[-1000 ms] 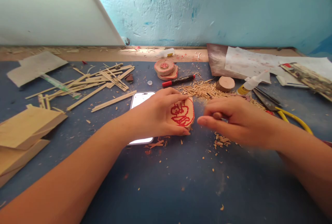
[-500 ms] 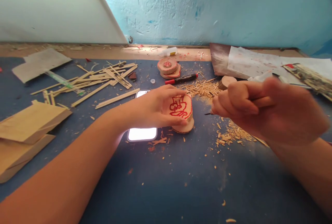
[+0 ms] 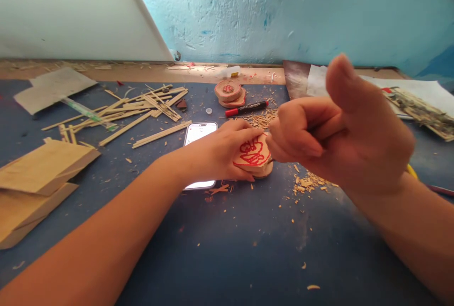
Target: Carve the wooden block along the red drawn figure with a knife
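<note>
Right now, in the head view, your left hand (image 3: 220, 150) is grasping the wood slice (image 3: 253, 152) from its left side, fingers along the far edge and thumb at the near edge. The slice sits just right of the phone (image 3: 200, 133), a little far of the middle of the blue table (image 3: 213, 258), and overlaps a lower slice (image 3: 266, 171) that peeks out at the near right. Your right hand (image 3: 336, 140) is raised, its fingers clenched and thumb lifted, seemingly around a thin tool (image 3: 271, 160), of which only a dark tip shows at the slice's right edge. What could go wrong is a slip: with the thumb off, the tip might skid left over the red drawing (image 3: 253, 151) and nick your left fingers, which lie close to its path. The upper slice might also slide or rock if pushed off-centre, since the one beneath looks offset. Its drawn face points mostly up, so its thickness runs near upright; your fingers cover the left end, so you cannot tell a long axis across that roundish face.
</note>
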A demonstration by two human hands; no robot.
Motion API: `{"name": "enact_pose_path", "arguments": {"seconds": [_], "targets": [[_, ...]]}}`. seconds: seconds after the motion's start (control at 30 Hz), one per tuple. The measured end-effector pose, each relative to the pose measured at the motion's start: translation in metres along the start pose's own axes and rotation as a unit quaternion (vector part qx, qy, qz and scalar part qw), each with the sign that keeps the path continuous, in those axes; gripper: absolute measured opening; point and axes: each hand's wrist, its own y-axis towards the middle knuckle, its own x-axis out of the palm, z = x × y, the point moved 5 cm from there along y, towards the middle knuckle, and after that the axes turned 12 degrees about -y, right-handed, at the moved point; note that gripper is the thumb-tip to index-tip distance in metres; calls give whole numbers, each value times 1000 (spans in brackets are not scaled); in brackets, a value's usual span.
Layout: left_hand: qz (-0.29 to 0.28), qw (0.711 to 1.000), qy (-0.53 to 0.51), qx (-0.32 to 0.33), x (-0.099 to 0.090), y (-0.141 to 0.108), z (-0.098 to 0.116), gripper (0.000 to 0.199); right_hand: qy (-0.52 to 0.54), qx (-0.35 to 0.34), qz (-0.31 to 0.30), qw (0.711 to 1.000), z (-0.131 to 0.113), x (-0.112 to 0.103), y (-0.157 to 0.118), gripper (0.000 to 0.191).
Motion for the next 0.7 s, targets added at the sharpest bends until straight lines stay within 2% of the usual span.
{"name": "enact_pose_path", "arguments": {"seconds": [0.13, 0.27, 0.33, 0.43, 0.57, 0.7], "targets": [[-19, 999, -28, -7, 8, 0, 1, 83, 45, -24, 1, 999, 8, -7, -5, 76], [-17, 998, -58, -6, 4, -2, 0, 65, 76, -75, -6, 994, 17, -9, -3, 74], [9, 999, -49, 7, 0, -3, -1, 62, 82, -84, -10, 993, 21, -6, -1, 73], [48, 998, -33, 15, -4, -3, -4, 63, 88, -71, 22, 993, 25, -3, -1, 71], [37, 998, -45, -6, -2, -2, -9, 65, 84, -71, 52, 993, 26, 2, -5, 70], [39, 997, -57, -31, -2, -1, -8, 62, 72, -59, 51, 994, 24, 4, -9, 75]]}}
